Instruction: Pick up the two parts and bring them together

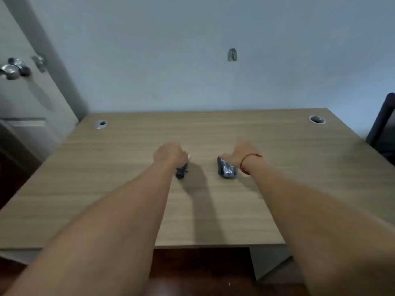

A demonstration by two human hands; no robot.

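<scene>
Both my arms reach out over a wooden desk [277,159]. My left hand [170,153] has its fingers curled round a slim black object [181,171] whose near end sticks out below the hand onto the desk. My right hand [239,153], with a red string at the wrist, holds the far end of a shiny dark packet [227,170] that lies on the desk. What the fingers of either hand do underneath is hidden.
The desk stands against a pale blue wall and has a cable hole at the back left [101,124] and back right [317,119]. A door with a metal knob [12,69] is at the left. A dark chair [384,127] stands at the right.
</scene>
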